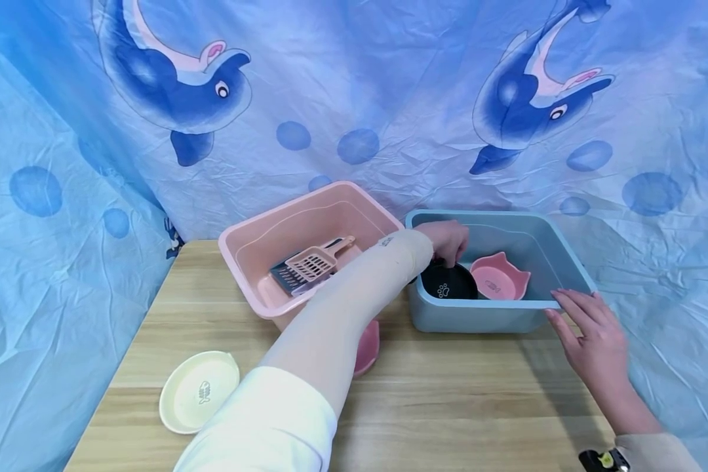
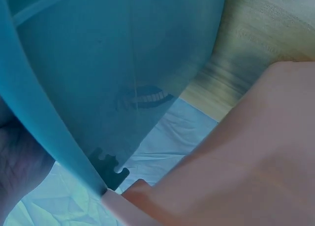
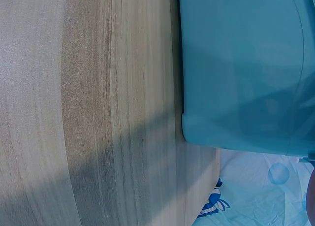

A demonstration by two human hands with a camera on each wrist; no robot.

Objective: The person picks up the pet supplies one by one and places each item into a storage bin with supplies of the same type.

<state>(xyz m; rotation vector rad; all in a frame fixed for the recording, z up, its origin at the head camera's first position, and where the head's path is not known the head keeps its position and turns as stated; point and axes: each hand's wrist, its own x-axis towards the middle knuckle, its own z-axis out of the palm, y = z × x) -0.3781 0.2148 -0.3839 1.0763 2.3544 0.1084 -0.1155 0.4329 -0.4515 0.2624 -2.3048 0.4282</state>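
Sleeve (image 1: pixel 330 314) of mine hides a pink bowl (image 1: pixel 367 346); left hand (image 1: pixel 448 239) seemingly pinches the black bowl (image 1: pixel 448 283) in the blue bin (image 1: pixel 478 318), right hand (image 1: pixel 590 328) flat on its rim.

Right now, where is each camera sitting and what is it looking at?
Head: worn on the head, looking down at the wooden table; the left hand reaches into the blue bin at the black bowl, the right hand rests straight fingers on the bin's rim.
Left wrist: close against the blue bin's wall, the pink bin beside it; part of the hand shows at the left.
Right wrist: looks along the table at the blue bin's corner.
All three share the blue bin.
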